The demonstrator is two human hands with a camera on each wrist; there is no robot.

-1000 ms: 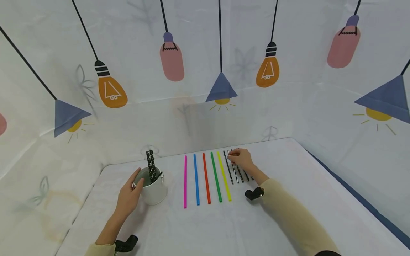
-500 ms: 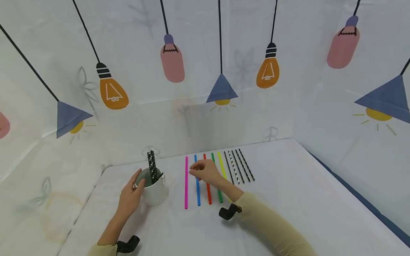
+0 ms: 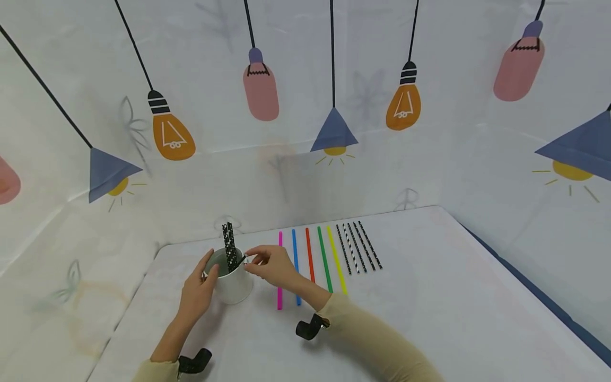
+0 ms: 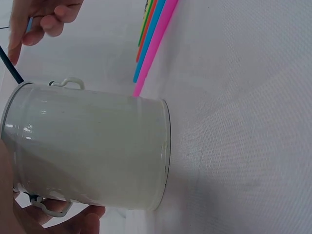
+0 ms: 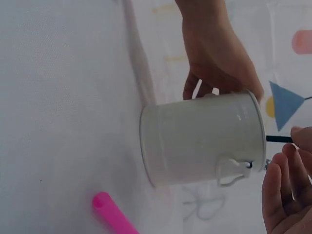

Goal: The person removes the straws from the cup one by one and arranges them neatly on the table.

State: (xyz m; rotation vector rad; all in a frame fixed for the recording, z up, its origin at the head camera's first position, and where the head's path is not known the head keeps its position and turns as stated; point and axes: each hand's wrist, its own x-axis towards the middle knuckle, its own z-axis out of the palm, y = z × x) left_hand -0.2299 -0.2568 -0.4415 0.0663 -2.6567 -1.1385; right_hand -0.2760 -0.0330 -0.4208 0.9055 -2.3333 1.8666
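Note:
A small white metal pail (image 3: 235,289) stands upright at the table's left, two black straws with white patterns (image 3: 229,246) leaning in it. My left hand (image 3: 198,289) grips its near left side, thumb and fingers round the rim. At the right rim my right hand (image 3: 274,267) pinches the upper end of a thin dark stick (image 5: 279,139) that pokes out of the pail; its lower end is hidden inside. Small loop handles sit on the pail's sides, one plain in the left wrist view. A pink straw (image 3: 280,300) lies under my right hand, partly covered.
Right of the pink straw lie blue (image 3: 295,249), red (image 3: 310,254), green (image 3: 324,254) and yellow (image 3: 336,254) straws, near ends partly behind my right arm. Further right are several thin black-and-white patterned sticks (image 3: 355,246). A white wall with printed lamps rises behind the table.
My right hand has swept left from the patterned sticks, over the coloured straws, to the pail's rim, where it now pinches the dark stick. The left hand keeps its grip on the pail.

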